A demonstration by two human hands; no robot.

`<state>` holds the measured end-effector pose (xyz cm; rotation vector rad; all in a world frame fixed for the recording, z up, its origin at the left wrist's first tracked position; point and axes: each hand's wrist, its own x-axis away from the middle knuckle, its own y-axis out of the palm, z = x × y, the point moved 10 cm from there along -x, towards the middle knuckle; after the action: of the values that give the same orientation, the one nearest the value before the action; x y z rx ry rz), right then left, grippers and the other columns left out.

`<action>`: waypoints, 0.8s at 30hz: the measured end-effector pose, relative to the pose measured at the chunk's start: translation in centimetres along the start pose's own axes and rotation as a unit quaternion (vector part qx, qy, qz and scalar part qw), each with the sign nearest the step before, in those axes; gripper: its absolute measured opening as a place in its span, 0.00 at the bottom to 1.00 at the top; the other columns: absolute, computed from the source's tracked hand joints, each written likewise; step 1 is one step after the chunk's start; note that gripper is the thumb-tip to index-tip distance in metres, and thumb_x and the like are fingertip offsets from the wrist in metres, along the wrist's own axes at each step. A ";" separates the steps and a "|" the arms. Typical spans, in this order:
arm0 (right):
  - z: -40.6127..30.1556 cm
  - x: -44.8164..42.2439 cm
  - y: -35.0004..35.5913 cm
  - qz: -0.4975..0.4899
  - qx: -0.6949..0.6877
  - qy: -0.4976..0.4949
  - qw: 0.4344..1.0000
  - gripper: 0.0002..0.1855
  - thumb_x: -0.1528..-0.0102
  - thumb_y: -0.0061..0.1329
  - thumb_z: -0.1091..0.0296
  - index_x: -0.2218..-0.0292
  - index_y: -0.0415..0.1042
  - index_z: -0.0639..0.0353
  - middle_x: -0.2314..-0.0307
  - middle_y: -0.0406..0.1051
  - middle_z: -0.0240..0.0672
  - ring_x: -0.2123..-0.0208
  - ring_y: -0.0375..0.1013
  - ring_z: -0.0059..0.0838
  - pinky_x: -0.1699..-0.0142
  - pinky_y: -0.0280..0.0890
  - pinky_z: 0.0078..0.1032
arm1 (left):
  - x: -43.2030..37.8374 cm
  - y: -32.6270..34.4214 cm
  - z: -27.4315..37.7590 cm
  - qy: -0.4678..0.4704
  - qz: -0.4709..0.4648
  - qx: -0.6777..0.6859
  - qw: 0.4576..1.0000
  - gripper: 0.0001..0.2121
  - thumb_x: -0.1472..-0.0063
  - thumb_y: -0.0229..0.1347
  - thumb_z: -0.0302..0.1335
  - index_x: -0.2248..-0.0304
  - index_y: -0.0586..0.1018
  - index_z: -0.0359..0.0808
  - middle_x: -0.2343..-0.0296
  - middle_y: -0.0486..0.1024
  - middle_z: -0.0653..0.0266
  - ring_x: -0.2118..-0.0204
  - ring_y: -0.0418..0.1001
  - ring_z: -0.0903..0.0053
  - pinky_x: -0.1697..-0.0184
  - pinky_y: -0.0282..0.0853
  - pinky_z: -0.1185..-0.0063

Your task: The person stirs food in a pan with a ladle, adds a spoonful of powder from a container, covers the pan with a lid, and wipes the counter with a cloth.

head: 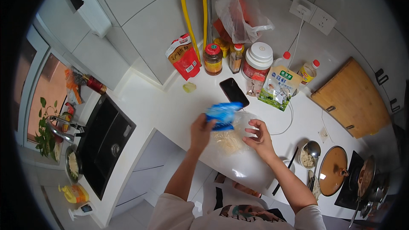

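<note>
My left hand (201, 131) grips a blue plastic packet (222, 115), blurred as if in motion, above the white counter. To its right my right hand (259, 138) has its fingers apart, beside a clear plastic bag (246, 123); whether it touches the bag I cannot tell. Pale, stringy food (228, 142) lies in clear plastic under and between the hands. Just beyond the packet is a black phone (234, 92), flat on the counter. A piece of pale green vegetable leaf (189, 87) rests farther off to the left.
Along the wall stand a red pouch (185, 59), a red-lidded jar (213, 60), a white tub (258, 59) and a green-white pouch (279, 88). A wooden cutting board (353, 100) leans at right, near a bowl of food (307, 159) and a glass lid (333, 169). At left is a black sink (102, 140).
</note>
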<state>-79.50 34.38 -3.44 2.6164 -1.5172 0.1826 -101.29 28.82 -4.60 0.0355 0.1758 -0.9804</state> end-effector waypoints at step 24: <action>3.8 0.3 -7.5 0.112 0.081 0.094 0.986 0.15 0.52 0.48 0.81 0.61 0.63 0.65 0.66 0.65 0.32 0.67 0.67 0.21 0.67 0.63 0.16 | -11.5 -6.9 -2.9 0.146 0.274 -0.246 0.918 0.17 0.51 0.57 0.22 0.61 0.68 0.34 0.65 0.67 0.62 0.62 0.65 0.73 0.62 0.62 0.77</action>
<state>-72.63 37.23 -7.41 2.4518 -1.7915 0.5784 -113.58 34.75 -5.19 -0.2231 0.6490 -0.3450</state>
